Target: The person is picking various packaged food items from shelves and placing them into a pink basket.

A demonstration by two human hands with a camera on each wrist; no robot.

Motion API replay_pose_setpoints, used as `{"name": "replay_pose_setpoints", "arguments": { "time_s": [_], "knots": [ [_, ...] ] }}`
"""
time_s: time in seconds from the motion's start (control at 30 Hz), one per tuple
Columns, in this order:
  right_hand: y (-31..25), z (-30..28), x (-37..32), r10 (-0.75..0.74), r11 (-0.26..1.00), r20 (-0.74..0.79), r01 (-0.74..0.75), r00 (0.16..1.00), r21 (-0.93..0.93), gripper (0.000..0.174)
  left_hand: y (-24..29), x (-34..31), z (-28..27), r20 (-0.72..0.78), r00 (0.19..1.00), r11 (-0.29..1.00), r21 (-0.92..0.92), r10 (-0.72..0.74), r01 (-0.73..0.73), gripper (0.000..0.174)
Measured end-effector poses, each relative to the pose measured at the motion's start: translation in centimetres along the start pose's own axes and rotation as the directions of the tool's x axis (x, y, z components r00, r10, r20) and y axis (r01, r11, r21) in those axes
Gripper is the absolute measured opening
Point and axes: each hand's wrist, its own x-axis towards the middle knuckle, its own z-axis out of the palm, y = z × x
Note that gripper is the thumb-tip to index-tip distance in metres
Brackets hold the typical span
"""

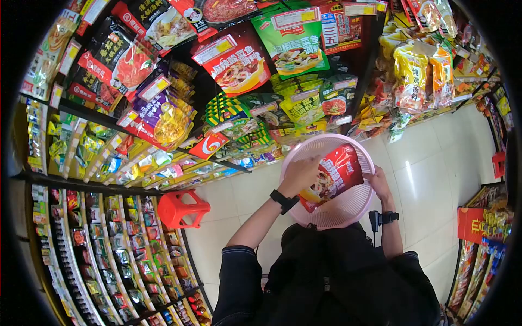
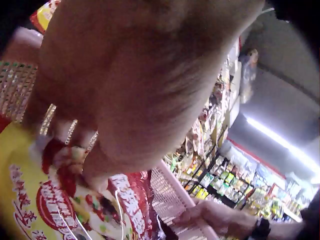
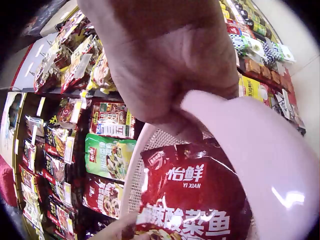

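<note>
Pale, glossy tiles (image 1: 429, 168) cover the shop floor between packed shelves (image 1: 117, 244), with a red stool (image 1: 169, 209) standing near the shelving. From the head view, a pink basket (image 1: 350, 209) sits in front of the person's dark-clothed body, and the red packet (image 1: 343, 165) lies tilted within its rim. The left hand (image 1: 302, 175) grips the packet's side, while the right hand (image 1: 379, 183) clasps the rim opposite (both wrists wear black bands (image 1: 284, 201)). In the left wrist view, the left hand looms over the packet's red-and-yellow front, thumb against it; some fingertips are too dim to make out. Beyond, the right hand holds the basket's edge. The right wrist view shows that hand curled round the smooth rim, the packet just below it inside the basket, and the left hand's fingers touching the packet's lower edge.
</note>
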Motion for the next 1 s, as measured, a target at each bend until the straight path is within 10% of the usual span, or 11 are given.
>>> {"name": "replay_pose_setpoints", "arguments": {
  "time_s": [0.13, 0.3, 0.37, 0.4, 0.43, 0.47, 0.57, 0.77, 1.0],
  "knots": [
    [-0.3, -0.7, 0.3, 0.1, 0.992, 0.081, -0.093, 0.992, -0.09, 0.035, -1.3, -0.3, 0.7, -0.481, 0.851, 0.977, 0.078, 0.21, -0.196, 0.042],
    [1.5, -1.4, 0.8, 0.075, 0.992, 0.059, -0.069, 0.995, -0.103, 0.037, -5.5, -5.7, -8.4, -0.515, 0.824, 0.953, -0.287, -0.238, 0.096, 0.019],
    [1.2, -1.4, 0.5, 0.095, 0.992, 0.055, -0.09, 0.994, -0.083, 0.037, -11.5, -8.1, -12.1, -0.675, 0.624, 0.909, -0.388, -0.393, 0.153, 0.012],
    [0.8, -1.4, 0.4, 0.115, 0.991, 0.022, -0.113, 0.993, -0.065, 0.037, -16.2, -9.3, -13.1, -0.8, 0.497, 0.896, -0.434, -0.336, -0.093, 0.012],
    [0.7, -1.5, 0.4, 0.111, 0.992, 0.028, -0.109, 0.993, -0.063, 0.037, -20.4, -11.2, -14.8, -0.731, 0.427, 0.835, -0.537, -0.532, 0.121, 0.01],
    [0.5, -1.7, 0.3, 0.124, 0.99, 0.036, -0.121, 0.992, -0.074, 0.037, -23.5, -13.0, -15.8, -0.713, 0.309, 0.74, -0.671, -0.63, -0.04, 0.008],
    [0.5, -1.6, 0.2, 0.149, 0.981, -0.025, -0.151, 0.989, -0.123, 0.035, -32.8, -18.2, -16.3, -0.7, -0.006, 0.697, -0.712, -0.714, 0.083, 0.045],
    [0.1, -1.7, -0.6, 0.163, 0.982, -0.101, -0.172, 0.981, -0.079, 0.032, -37.0, -20.5, -16.1, -0.632, 0.124, 0.637, -0.716, -0.765, 0.284, 0.086],
    [1.4, -2.4, -0.9, 0.155, 0.982, -0.081, -0.162, 0.985, -0.098, 0.034, -38.2, -19.3, -16.7, -0.582, 0.152, 0.601, -0.774, -0.799, 0.197, 0.06]
  ]
}}
